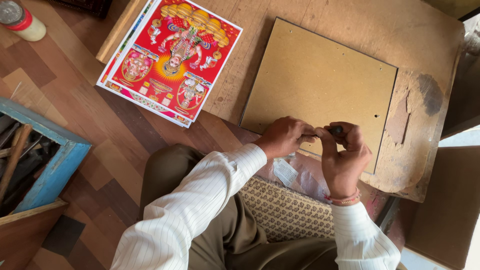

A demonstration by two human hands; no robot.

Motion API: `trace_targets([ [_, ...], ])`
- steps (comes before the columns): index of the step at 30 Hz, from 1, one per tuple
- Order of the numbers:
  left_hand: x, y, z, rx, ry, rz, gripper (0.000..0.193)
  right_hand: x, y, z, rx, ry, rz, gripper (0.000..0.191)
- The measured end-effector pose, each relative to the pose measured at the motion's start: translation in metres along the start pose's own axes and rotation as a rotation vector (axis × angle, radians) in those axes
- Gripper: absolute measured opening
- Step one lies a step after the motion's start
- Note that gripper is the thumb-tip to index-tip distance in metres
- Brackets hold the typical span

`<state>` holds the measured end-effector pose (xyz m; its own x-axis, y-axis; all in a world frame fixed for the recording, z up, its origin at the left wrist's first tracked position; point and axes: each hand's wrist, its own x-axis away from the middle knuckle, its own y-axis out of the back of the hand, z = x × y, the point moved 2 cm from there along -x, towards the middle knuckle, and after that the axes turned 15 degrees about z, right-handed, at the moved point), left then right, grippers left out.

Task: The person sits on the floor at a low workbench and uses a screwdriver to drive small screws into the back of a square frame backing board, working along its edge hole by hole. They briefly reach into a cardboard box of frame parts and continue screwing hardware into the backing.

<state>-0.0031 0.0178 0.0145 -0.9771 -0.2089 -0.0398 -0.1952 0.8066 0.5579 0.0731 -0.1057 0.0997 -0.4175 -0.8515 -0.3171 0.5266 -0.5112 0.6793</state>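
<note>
Brown backing board (320, 80) under both hands; red prints (172, 57) nearby.

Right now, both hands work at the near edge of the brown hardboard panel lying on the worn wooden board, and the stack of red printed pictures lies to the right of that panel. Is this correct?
Not quite. In the head view the stack of red printed pictures lies to the left of the brown hardboard panel, not the right. The rest holds: left hand and right hand are at its near edge, on the worn wooden board.
</note>
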Motion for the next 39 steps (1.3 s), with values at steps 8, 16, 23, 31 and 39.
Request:
trace_targets([
  [8,-0.001,0.0,0.005,0.018,-0.041,-0.03,0.024,-0.005,0.011,0.013,-0.023,0.084,0.189,0.037],
  [16,0.002,-0.001,0.011,0.043,-0.079,-0.021,0.028,-0.003,0.007,0.016,0.075,0.094,0.185,0.039],
  [23,0.001,-0.002,0.013,0.027,-0.087,-0.038,0.032,-0.001,0.002,0.014,0.032,0.078,0.066,0.031],
  [31,0.0,-0.008,0.008,0.015,-0.055,-0.049,0.024,0.004,0.0,-0.001,0.129,-0.018,-0.093,0.018],
  [39,0.002,0.004,0.0,0.077,-0.06,-0.02,0.024,0.004,0.001,-0.001,-0.145,0.016,0.084,0.031],
])
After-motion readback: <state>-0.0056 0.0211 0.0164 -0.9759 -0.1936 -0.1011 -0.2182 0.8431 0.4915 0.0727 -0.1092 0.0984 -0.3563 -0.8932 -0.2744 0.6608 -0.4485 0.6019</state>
